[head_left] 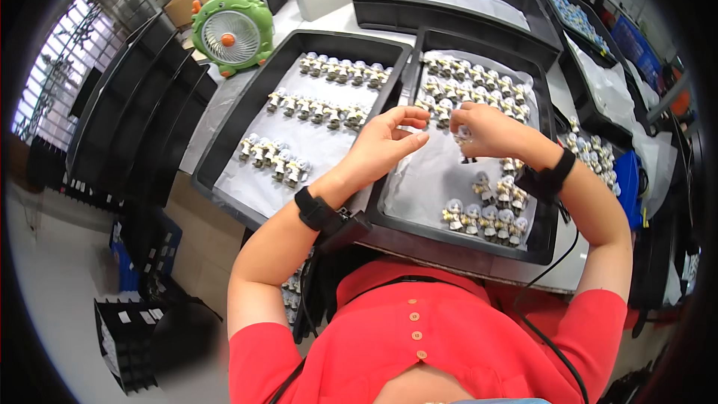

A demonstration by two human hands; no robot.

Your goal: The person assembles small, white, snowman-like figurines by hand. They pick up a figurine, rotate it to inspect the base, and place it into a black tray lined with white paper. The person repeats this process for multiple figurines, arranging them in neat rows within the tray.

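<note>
Both hands are meeting over the right tray: right hand is pinching a small figurine, left hand hovering with its grip apart. Sorting seems underway; placing it in a row likely follows.

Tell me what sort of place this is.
Likely a small-toy assembly or packing workbench. Black trays hold rows of small figurines on white paper, empty trays are stacked at the side, and the right hand holds one figurine beside the left hand.

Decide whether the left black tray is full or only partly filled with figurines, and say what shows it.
Partly filled. The left black tray holds three rows of small figurines; bare white lining shows below the rows.
</note>
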